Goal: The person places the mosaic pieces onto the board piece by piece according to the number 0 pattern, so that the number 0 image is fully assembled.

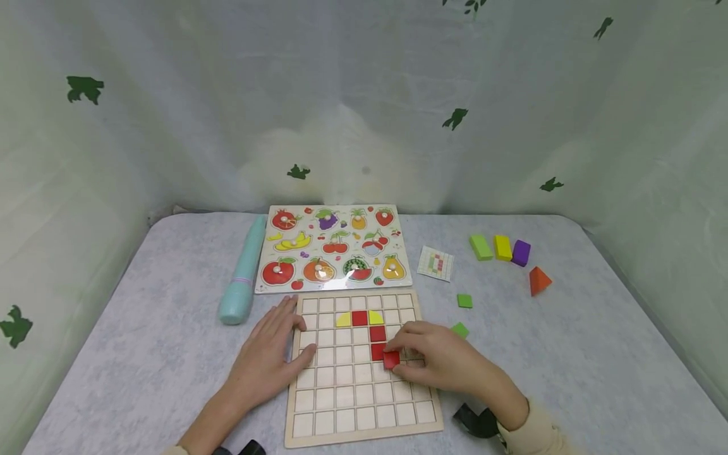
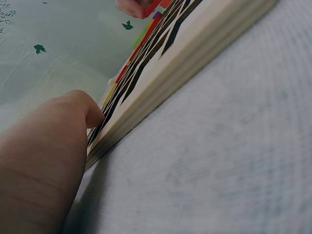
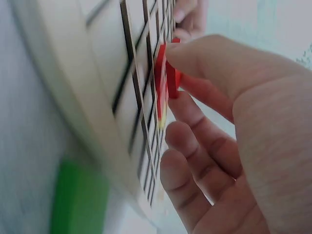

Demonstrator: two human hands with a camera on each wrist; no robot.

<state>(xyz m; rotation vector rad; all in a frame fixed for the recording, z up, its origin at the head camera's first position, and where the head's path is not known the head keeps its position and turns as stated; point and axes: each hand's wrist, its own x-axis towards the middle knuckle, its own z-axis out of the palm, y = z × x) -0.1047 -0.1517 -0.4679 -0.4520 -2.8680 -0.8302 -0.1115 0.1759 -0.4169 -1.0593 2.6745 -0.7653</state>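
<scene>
A wooden grid board lies at the table's front, with red squares and yellow pieces set in its upper cells. My right hand pinches a red square tile just over the board's middle right; the tile shows edge-on between thumb and fingers. My left hand lies flat with its fingers resting on the board's left edge.
A fruit peg puzzle lies behind the board, a teal tube to its left. At right lie a small pattern card, two green tiles, green, yellow and purple blocks and an orange pyramid.
</scene>
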